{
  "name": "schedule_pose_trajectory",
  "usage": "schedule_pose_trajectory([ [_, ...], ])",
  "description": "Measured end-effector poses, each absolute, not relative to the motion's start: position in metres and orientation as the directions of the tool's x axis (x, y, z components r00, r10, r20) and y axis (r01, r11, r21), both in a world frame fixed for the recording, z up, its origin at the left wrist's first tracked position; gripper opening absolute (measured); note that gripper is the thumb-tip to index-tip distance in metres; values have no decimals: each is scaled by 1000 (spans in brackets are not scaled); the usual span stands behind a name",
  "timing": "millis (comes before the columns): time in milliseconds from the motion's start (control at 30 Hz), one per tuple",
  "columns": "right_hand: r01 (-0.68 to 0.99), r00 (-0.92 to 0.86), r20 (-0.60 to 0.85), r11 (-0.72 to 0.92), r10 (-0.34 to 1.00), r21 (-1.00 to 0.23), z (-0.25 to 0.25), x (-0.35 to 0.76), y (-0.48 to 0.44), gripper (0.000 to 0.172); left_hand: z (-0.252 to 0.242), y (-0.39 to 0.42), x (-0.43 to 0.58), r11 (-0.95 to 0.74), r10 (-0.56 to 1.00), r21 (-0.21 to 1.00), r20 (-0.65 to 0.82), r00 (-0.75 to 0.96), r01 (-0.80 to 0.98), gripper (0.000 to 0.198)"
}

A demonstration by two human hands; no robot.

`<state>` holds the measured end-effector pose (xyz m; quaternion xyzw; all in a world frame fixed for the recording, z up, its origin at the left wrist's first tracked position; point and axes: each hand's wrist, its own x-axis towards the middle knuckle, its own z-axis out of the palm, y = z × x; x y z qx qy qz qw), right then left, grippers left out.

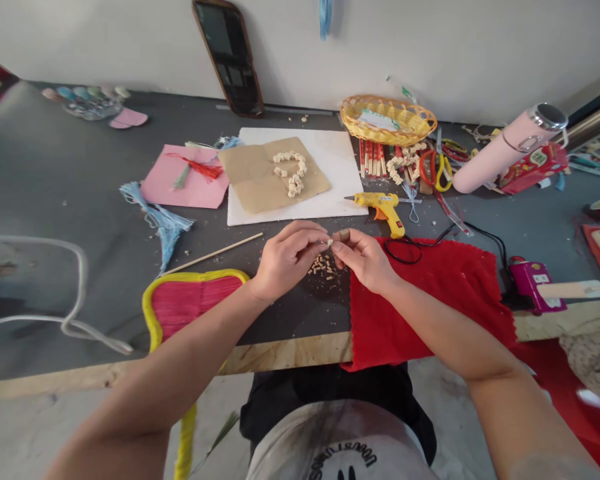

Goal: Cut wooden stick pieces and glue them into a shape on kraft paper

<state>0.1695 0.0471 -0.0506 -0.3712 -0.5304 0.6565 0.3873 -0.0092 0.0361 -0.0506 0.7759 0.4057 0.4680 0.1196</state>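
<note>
My left hand (pixel 289 259) and my right hand (pixel 363 259) meet above the dark table (pixel 55 193), fingertips pinched together on a tiny pale wooden piece (pixel 329 242). Just below them lies a small heap of similar pale bits (pixel 323 267). Farther back, a brown paper sheet (pixel 273 175) on a white board (pixel 337 167) carries more of these bits laid out in a curved shape (pixel 293 173). A yellow glue gun (pixel 384 206) lies just beyond my right hand. Under my right wrist spreads a red cloth (pixel 430 300).
A pink fan-like piece with a yellow rim (pixel 190 303) and a thin wooden stick (pixel 213 254) lie left. A yellow basket (pixel 387 119), chopsticks (pixel 373 159), scissors (pixel 436 168), a pink bottle (pixel 505 150), blue tassel (pixel 163 220), pink paper (pixel 187 177) and a black-framed mirror (pixel 229 57) stand behind.
</note>
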Motion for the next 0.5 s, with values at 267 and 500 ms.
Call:
schedule_pose_trajectory([
  [267,-117,-424,-32,-91,905,-989,-57,170,48,31,-49,37,-13,-616,753,570,629,194,544,7],
  [500,156,-289,261,314,921,-936,-46,195,61,22,-45,36,-15,-571,779,588,608,153,573,7],
])
